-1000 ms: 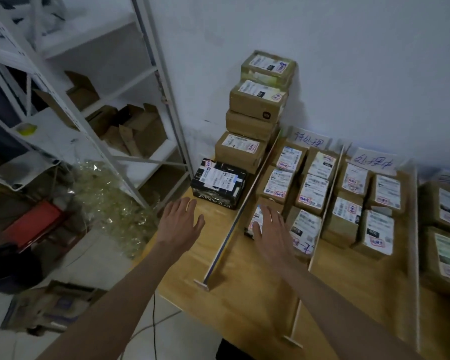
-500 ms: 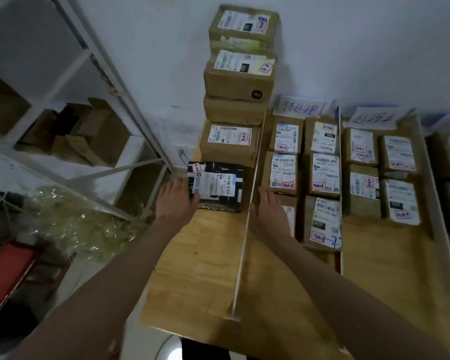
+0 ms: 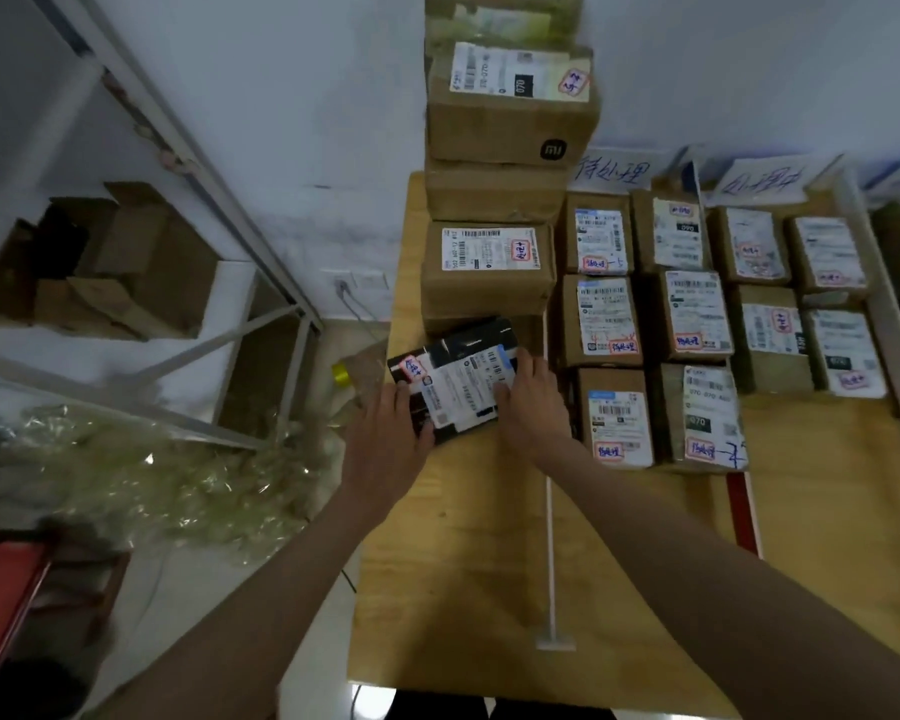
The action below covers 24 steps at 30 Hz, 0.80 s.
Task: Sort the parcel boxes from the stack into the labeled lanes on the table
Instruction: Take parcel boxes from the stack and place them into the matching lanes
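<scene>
A black parcel box [image 3: 455, 374] with a white shipping label sits tilted on the wooden table [image 3: 453, 553], in front of the stack of brown parcel boxes [image 3: 494, 262] by the wall. My left hand [image 3: 388, 433] grips its left near corner. Over its right edge lies my right hand [image 3: 528, 402], fingers on the label. Right of a white divider strip [image 3: 550, 537], the first lane holds several labelled brown boxes [image 3: 606, 324] under a handwritten sign [image 3: 614, 174]. Another lane further right also holds several boxes [image 3: 780, 330] under its sign [image 3: 762, 184].
A white metal shelf rack [image 3: 178, 163] with open cartons stands left of the table. Crumpled clear plastic wrap [image 3: 152, 475] lies on the floor beside it, with a red object [image 3: 1, 589] at the lower left. The wall runs behind the stack.
Both hands reached forward from the table's front area to the black box. My right hand crossed the divider from the first lane onto the box, which now sits turned and tilted.
</scene>
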Tool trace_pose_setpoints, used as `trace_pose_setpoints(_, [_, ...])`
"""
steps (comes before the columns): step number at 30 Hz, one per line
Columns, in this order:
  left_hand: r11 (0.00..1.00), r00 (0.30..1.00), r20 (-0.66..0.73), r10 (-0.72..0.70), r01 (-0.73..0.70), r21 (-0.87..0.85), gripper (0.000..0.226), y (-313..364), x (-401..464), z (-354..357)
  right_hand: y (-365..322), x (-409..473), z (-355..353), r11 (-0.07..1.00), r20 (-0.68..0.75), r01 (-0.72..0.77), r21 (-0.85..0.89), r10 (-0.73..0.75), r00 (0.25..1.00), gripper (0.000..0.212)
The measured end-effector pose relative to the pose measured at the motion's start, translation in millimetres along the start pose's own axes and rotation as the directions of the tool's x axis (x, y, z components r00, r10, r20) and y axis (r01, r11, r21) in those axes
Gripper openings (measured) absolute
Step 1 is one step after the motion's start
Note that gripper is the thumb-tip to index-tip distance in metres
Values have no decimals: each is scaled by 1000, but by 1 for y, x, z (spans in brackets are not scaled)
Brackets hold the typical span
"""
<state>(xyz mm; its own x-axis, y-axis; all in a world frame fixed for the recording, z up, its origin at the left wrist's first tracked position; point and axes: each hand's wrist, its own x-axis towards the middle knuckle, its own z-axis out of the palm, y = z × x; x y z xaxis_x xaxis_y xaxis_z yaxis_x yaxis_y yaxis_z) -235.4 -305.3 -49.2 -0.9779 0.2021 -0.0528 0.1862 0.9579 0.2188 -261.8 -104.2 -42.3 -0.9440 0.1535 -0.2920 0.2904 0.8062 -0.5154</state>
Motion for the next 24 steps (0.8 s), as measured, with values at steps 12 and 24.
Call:
trace_pose_setpoints(12, [895, 925, 347, -157, 282, -345, 60, -28, 40, -17, -6, 22, 6, 974, 146, 224, -15, -220, 965, 58])
trace_pose_setpoints(24, [741, 817, 548, -178, 478, -472, 33, -18, 34, -14, 1, -7, 6, 974, -58, 212, -78, -216, 975, 36])
